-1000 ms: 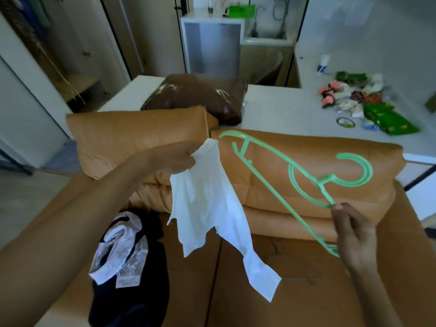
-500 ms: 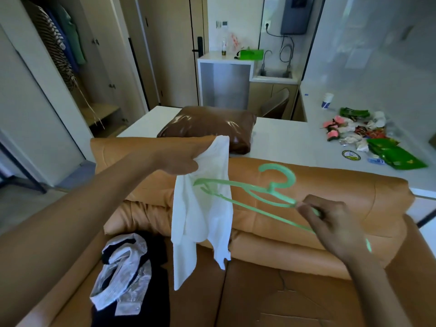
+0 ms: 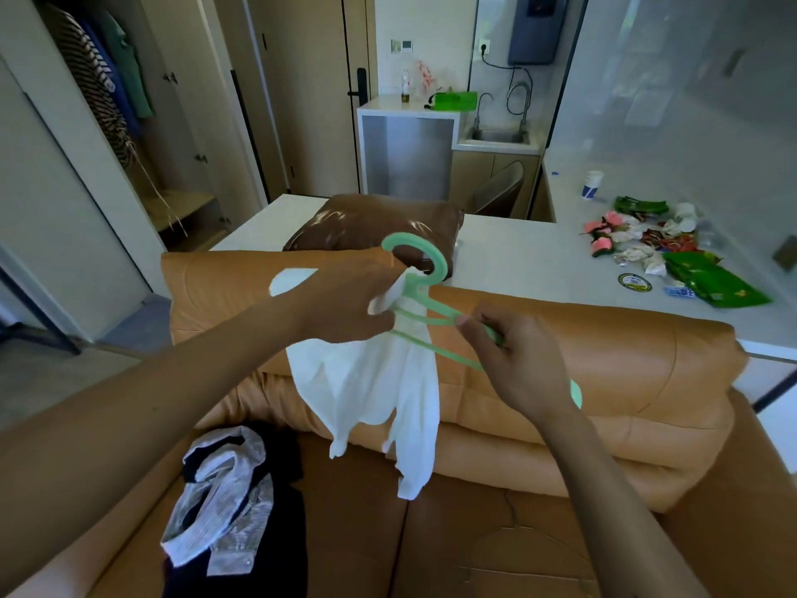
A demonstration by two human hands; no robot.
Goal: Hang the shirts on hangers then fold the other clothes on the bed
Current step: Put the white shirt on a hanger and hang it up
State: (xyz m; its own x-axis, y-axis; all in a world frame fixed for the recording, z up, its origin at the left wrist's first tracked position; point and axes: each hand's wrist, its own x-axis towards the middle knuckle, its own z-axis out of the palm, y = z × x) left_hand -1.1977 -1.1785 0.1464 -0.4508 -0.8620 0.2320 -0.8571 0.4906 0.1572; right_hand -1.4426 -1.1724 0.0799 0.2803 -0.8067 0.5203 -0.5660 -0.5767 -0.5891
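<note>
Two hands share one job at the centre of the frame. The tan sofa (image 3: 604,360) fills the lower half. On its seat at lower left lies the pile of clothes (image 3: 224,502), a striped shirt over dark cloth, not yet dealt with. The white shirt (image 3: 379,390) hangs above the seat. Its top is bunched in my left hand (image 3: 345,304), fingers curled round the cloth just under the hook of the green hanger (image 3: 440,261). My right hand (image 3: 517,360) pinches the hanger's sloping arm just right of the shirt.

Whether the hanger's far arm is inside the neck yet, I cannot tell. My plan is to hold the collar open with the left hand and seat one shoulder fully. Then I would tilt the hanger and ease the other shoulder over without stretching the neck.

At upper left, the open wardrobe (image 3: 189,123) holds striped, blue and green garments on its rail. At upper centre, I can't see what the sink (image 3: 500,135) holds. The same goes for the paper cup (image 3: 591,183) to its right.
</note>
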